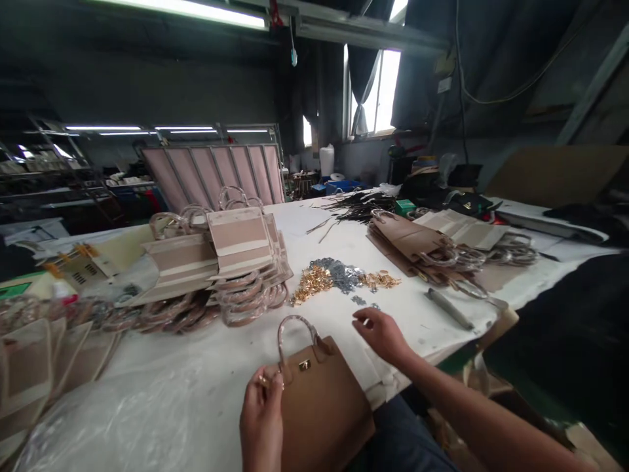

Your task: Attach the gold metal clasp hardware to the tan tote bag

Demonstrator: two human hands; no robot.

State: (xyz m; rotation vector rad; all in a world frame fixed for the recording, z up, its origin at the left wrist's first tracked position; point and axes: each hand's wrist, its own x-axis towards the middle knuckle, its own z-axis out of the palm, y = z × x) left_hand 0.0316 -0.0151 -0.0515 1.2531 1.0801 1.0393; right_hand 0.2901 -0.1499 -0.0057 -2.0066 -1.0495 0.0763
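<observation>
A tan handbag (322,406) with a gold clasp and a plastic-wrapped handle lies at the near edge of the white table (206,367). My left hand (261,413) grips its left top corner, fingers closed, with a small gold part between the fingertips. My right hand (381,333) hovers over the table to the right of the bag, fingers curled and reaching toward a few small silver pieces (363,303). Beyond them lies a heap of gold and silver hardware (339,276).
Stacks of pink-beige bags (230,262) with wrapped handles fill the left. Brown bags (422,246) pile up at the right, with a grey tool (449,308) nearer. Dark strips (361,204) lie at the far end. Clear plastic sheeting (113,419) covers the near left.
</observation>
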